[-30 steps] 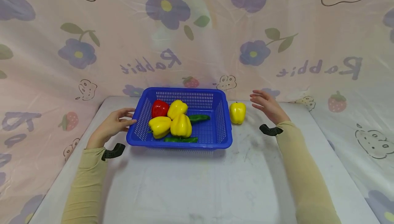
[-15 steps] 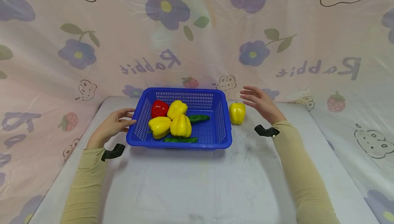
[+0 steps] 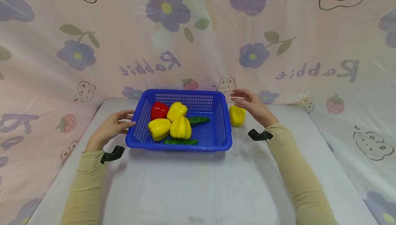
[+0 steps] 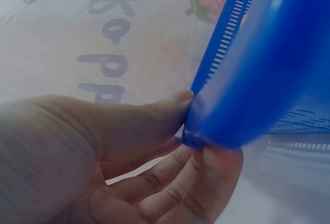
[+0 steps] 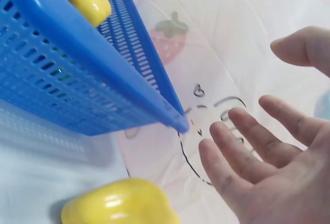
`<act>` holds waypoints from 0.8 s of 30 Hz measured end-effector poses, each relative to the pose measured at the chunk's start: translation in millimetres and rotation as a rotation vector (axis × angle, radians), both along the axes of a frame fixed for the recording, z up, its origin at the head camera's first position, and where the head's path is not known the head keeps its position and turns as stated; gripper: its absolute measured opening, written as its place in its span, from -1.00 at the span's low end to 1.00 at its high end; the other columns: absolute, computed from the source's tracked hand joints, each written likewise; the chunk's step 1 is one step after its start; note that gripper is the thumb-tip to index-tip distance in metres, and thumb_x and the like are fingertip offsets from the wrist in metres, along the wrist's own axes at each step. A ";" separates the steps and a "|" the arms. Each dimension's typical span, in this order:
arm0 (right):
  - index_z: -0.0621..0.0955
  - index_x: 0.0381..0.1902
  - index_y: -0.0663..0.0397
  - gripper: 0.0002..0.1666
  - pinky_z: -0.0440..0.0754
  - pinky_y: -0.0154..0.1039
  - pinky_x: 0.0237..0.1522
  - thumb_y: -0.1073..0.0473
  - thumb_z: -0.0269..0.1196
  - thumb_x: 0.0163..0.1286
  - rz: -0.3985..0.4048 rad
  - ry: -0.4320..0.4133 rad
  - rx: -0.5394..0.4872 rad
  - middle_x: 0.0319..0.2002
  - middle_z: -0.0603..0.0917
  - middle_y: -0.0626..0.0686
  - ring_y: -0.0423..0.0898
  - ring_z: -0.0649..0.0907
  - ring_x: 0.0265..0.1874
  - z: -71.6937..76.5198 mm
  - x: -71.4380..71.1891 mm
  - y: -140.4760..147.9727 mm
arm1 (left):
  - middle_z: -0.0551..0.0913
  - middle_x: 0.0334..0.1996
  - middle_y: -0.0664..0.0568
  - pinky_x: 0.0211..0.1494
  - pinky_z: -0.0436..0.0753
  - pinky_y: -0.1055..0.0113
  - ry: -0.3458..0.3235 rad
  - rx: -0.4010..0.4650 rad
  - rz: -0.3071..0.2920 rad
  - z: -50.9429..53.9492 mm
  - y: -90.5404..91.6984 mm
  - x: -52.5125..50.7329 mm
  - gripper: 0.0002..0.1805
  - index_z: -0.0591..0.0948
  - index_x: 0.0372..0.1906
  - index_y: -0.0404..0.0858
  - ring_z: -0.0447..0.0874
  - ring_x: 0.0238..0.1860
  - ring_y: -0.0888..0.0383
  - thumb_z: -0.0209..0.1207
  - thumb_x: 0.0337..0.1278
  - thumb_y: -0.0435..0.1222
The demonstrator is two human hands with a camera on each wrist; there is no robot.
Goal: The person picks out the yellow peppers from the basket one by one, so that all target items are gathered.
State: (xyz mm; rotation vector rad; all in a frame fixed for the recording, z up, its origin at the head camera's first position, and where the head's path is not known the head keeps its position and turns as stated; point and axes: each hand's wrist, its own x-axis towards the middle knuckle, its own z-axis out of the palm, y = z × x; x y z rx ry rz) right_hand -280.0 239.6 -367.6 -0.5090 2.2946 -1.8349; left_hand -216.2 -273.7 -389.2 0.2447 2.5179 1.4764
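A blue slotted basket [image 3: 213, 146] stands on the white table, holding a red bell pepper [image 3: 159, 111], several yellow bell peppers [image 3: 180, 128] and two green chili peppers [image 3: 198, 120]. My left hand [image 3: 112, 128] pinches the basket's left rim; in the left wrist view the thumb lies on the outer side and fingers curl under the rim [image 4: 232, 131]. Just outside the basket's right wall, another yellow bell pepper [image 3: 237, 116] lies on the table. Over it hovers my right hand [image 3: 254, 107], fingers spread and touching nothing; the right wrist view shows this pepper [image 5: 121, 206] below the fingers.
A printed cloth [image 3: 216, 39] with flowers and rabbits hangs behind the table and at both sides. The white tabletop [image 3: 185, 187] stretches in front of the basket. Black camera mounts [image 3: 260, 135] sit on both wrists.
My right hand has moved left, from beside the loose yellow bell pepper to above it, near the basket's right rim. The left hand keeps its grip on the rim, and the basket stays put.
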 end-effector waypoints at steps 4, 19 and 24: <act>0.33 0.32 0.11 -0.43 0.31 0.06 0.28 0.15 0.19 0.41 0.023 0.017 0.031 0.28 0.36 0.26 0.14 0.39 0.26 0.0 2.5 -10.8 | 0.36 0.15 -0.38 -0.13 0.68 0.21 0.004 0.015 -0.005 -2.3 -2.6 -0.7 -0.32 0.17 0.41 -0.41 0.60 -0.06 -0.14 0.14 0.33 -0.24; 0.37 0.30 0.19 -0.43 0.40 0.03 0.23 0.26 0.22 0.37 0.180 0.056 0.107 0.25 0.42 0.18 0.15 0.41 0.24 6.6 7.3 -47.4 | 0.35 0.17 -0.41 -0.15 0.69 0.20 0.012 0.035 -0.010 -3.7 0.1 -2.4 -0.32 0.15 0.41 -0.44 0.60 -0.06 -0.16 0.14 0.32 -0.28; 0.41 0.28 0.11 -0.43 0.40 0.01 0.23 0.22 0.27 0.33 0.242 0.093 0.133 0.23 0.45 0.12 0.09 0.44 0.23 1.5 4.8 -64.6 | 0.34 0.17 -0.41 -0.14 0.68 0.19 0.015 0.021 0.001 -3.7 -1.8 -1.1 -0.31 0.14 0.41 -0.44 0.60 -0.05 -0.16 0.13 0.32 -0.27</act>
